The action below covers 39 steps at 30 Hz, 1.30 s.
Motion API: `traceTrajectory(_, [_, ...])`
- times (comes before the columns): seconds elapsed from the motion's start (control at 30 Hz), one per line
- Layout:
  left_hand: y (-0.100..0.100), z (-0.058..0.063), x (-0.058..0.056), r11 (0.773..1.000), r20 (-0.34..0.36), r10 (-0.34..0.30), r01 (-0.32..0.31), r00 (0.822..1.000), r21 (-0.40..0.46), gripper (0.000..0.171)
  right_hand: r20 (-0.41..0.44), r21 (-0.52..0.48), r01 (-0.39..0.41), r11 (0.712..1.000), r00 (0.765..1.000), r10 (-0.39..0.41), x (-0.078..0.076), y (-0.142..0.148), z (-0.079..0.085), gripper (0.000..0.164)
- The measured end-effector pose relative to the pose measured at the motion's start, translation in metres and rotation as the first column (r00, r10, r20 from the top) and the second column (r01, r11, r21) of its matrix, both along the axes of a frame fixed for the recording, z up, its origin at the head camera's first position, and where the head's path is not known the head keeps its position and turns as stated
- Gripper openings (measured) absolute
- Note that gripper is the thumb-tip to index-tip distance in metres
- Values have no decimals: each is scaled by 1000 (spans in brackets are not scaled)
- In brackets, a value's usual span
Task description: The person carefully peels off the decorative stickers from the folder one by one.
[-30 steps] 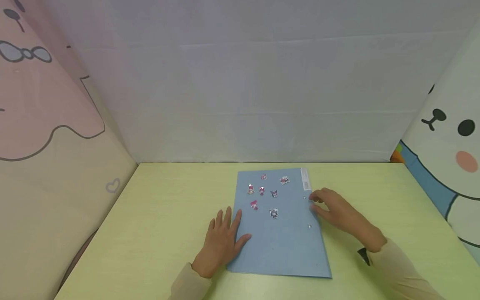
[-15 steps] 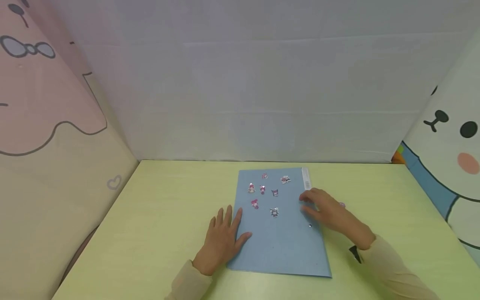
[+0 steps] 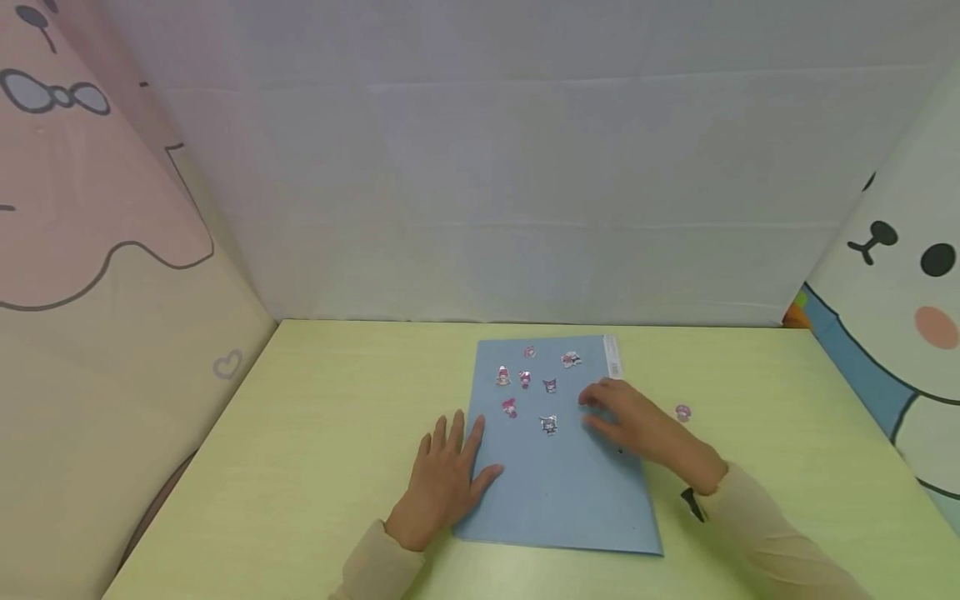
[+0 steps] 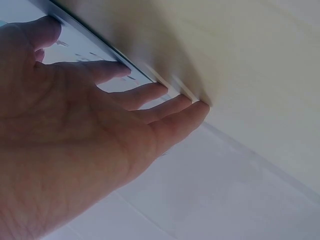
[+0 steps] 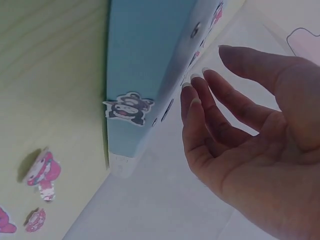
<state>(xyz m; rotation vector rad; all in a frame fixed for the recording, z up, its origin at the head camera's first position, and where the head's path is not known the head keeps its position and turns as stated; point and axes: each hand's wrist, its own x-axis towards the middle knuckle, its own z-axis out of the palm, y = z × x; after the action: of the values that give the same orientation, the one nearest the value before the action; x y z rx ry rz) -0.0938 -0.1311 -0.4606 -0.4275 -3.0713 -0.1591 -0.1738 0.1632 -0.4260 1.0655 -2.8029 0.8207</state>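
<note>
A light blue file folder [image 3: 555, 500] lies on the table, several small cartoon stickers [image 3: 549, 425] on its upper part and a white barcode label [image 3: 612, 354] at its top right corner. My left hand [image 3: 441, 483] rests with spread fingers across the folder's left edge, thumb on the cover. Over the right part of the cover is my right hand [image 3: 633, 423], fingers loosely bent, thumb apart from them. Nothing shows between those fingers in the right wrist view. A black-and-white cartoon sticker [image 5: 129, 108] sits on the folder's side.
A pink sticker [image 3: 683, 412] lies on the yellow table [image 3: 352, 400] right of the folder; the right wrist view shows another pink-hooded sticker [image 5: 45, 172] there. A pale sheet [image 3: 525, 200] stands behind the table, with cartoon-printed cloths at both sides.
My right hand has moved left from the folder's right edge to over its cover, uncovering the pink sticker on the table. The left hand stays in place.
</note>
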Motion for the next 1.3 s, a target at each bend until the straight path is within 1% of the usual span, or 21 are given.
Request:
traceTrajectory(0.07, [0, -3, -1, 1000, -16, -7, 7, 1000, -3, 68, 1, -2, -5, 1000, 1000, 5, 0, -3, 0, 20])
traceTrajectory(0.17, [0, -3, -2, 1000, -16, -11, 11, 1000, 15, 68, 1, 7, -18, 1000, 1000, 18, -1, -8, 0, 20])
traceTrajectory(0.27, [0, -2, -2, 1000, 2, -4, 4, 1000, 25, 68, 3, 24, -40, 999, 999, 40, -1, -14, -1, 20])
traceTrajectory(0.3, [1, 1, -1, 999, 15, 0, 0, 1000, 35, 69, 2, 30, -47, 998, 999, 47, -1, -16, -1, 21])
traceTrajectory(0.67, [0, 2, 1, 1000, 29, 7, -7, 1000, 5, 69, 48, 75, -50, 996, 998, 46, 2, -31, 1, 24])
traceTrajectory(0.77, [0, 2, 0, 1000, 23, 4, -4, 1000, 3, 69, 35, 84, -55, 995, 998, 52, 2, -34, 1, 24])
traceTrajectory(0.97, [1, 1, 1, 1000, 14, 0, 0, 1000, 5, 69, 4, 91, -88, 992, 996, 88, 0, -38, 1, 20])
traceTrajectory(1.3, [0, 1, 0, 1000, 1, -6, 6, 1000, 4, 68, 29, 102, -67, 993, 997, 65, 1, -46, -2, 18])
